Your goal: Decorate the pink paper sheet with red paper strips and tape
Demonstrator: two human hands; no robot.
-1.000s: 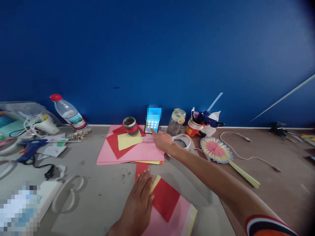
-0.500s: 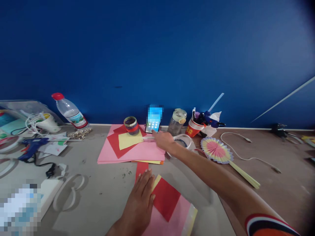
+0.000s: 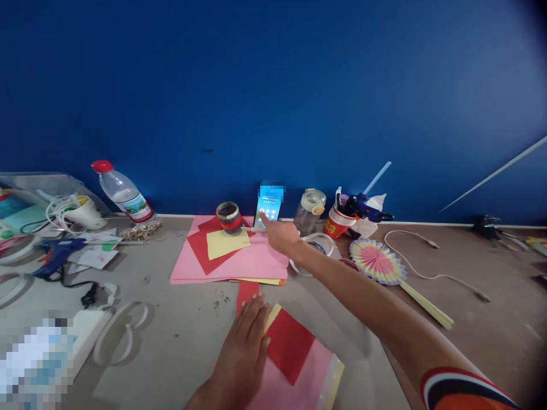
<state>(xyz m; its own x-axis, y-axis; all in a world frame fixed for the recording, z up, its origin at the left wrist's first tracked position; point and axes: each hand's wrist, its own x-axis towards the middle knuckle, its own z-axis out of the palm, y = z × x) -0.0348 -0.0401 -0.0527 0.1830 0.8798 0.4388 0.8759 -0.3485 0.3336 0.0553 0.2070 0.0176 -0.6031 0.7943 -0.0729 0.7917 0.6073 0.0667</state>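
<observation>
My left hand [image 3: 241, 347] lies flat, fingers stretched, on the near papers at the bottom middle. Beside its thumb is a red paper square [image 3: 290, 353] over a pink sheet [image 3: 273, 387], with a red strip [image 3: 247, 297] beyond the fingertips. My right hand [image 3: 282, 234] reaches forward, its index finger stretched to the lit screen of a phone [image 3: 270, 208] leaning at the wall. The other fingers are curled; a thin pale stick [image 3: 248, 229] juts out left of them and seems held there. What it is stays unclear.
Behind are stacked pink sheets [image 3: 188, 265] with a tape roll [image 3: 229, 216], a glass jar [image 3: 308, 213], a red cup of pens [image 3: 337, 222] and a paper fan [image 3: 378, 261]. At left stand a tilted bottle [image 3: 128, 196] and a glue gun [image 3: 62, 253]. A cable [image 3: 421, 273] lies right.
My right hand has moved slightly up, its index finger going from the lower screen to higher on it. The pale stick rose with the hand. My left hand stays in place.
</observation>
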